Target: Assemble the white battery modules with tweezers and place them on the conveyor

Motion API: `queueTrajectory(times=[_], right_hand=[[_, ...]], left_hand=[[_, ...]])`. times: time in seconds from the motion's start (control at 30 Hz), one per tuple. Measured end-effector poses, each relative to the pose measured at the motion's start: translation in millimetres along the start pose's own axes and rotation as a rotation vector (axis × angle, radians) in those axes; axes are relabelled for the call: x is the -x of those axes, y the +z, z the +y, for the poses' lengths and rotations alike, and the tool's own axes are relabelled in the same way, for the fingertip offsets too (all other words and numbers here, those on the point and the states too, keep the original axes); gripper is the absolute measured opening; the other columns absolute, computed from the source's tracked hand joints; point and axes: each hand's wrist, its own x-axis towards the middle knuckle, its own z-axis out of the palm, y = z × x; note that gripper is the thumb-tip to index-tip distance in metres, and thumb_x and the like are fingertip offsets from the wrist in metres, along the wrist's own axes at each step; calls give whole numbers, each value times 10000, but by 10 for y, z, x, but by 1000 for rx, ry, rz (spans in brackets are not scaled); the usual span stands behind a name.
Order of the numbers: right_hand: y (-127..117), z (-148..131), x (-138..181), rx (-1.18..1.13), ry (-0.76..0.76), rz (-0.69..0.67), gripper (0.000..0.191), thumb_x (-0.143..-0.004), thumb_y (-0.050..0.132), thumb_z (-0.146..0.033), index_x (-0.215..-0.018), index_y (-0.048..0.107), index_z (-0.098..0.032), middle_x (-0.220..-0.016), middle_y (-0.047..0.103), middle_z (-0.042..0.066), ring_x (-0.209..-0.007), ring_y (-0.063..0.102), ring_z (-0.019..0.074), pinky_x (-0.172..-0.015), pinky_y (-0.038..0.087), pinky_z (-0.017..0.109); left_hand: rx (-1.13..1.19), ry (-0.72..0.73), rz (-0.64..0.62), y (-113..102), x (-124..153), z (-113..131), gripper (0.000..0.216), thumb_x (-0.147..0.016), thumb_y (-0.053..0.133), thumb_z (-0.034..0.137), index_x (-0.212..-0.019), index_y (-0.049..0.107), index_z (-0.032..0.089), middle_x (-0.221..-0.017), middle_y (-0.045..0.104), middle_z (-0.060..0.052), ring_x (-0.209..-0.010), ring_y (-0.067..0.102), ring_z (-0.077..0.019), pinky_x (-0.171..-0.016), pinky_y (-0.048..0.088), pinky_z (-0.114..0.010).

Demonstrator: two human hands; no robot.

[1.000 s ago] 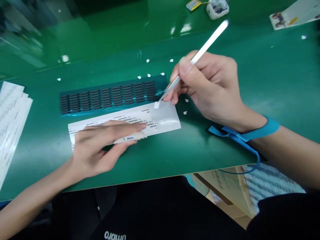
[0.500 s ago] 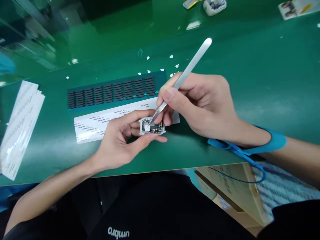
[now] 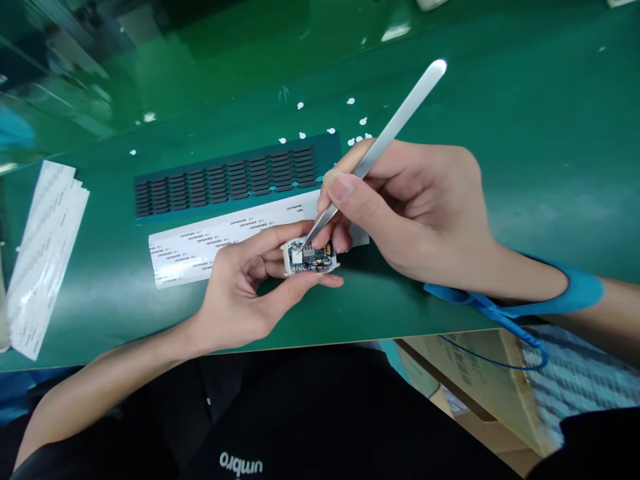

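My left hand [image 3: 255,287] grips a small white device housing [image 3: 287,260] by its edges, the thumb below and fingers above. Inside the housing a circuit board [image 3: 315,258] faces up, with a small white square piece [image 3: 299,255] at its left side. My right hand [image 3: 405,207] is closed around silver tweezers [image 3: 395,123], held slanted like a pen. The tweezer tips meet the white square or hover just over it; I cannot tell which. Some right fingertips are beside the housing's upper right edge.
Behind my hands lie a printed white adhesive sheet [image 3: 185,257] and a green sheet with rows of dark strips [image 3: 210,181]. Several small white round tabs [image 3: 331,131] are scattered beyond. More white sheets [image 3: 47,260] lie at left. A blue wrist strap [image 3: 565,287] circles my right wrist; a cardboard box [image 3: 480,373] stands below the table edge.
The view has shifted slightly, and both hands appear a little farther right. The tweezers remain at the white square in the housing, and both grips are kept.
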Motion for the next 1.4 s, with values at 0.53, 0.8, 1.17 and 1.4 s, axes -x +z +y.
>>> queueTrajectory(times=[0.53,0.8,1.17,1.4], right_hand=[[42,19,81,244,-225,26,193,-1068,588,-193,-903,664,-258,-714,718,-65,-606,709,108,-548,564,215],[-368,-10,-116,569,-431,206,255,-1111,550,-342,-939,715,-253,-952,751,23,-812,733,133,-672,552,273],[-691,181,-301,812,-480,-46,327,-1107,549,-412,-901,745,-249,-992,810,26,-843,756,226,-726,542,367],[-855,127,-336,885,-511,-148,302,-1105,558,-366,-893,738,-247,-977,808,3,-812,746,172,-708,536,322]], left_hand=[[-20,7,5,-34,64,-95,293,-1063,616,278,-1335,685,192,-1152,815,-70,-932,835,-284,-800,744,-434],[-185,126,49,-99,71,133,290,-1047,639,224,-1330,704,232,-1176,815,-66,-870,838,-246,-766,723,-340],[-509,311,15,-523,-590,146,183,-1045,634,376,-1121,721,235,-1096,805,-59,-998,776,-237,-898,630,-400],[-664,345,-88,-491,-612,-8,222,-1083,527,301,-1180,710,221,-1268,784,-69,-1348,656,-241,-1148,489,-396]])
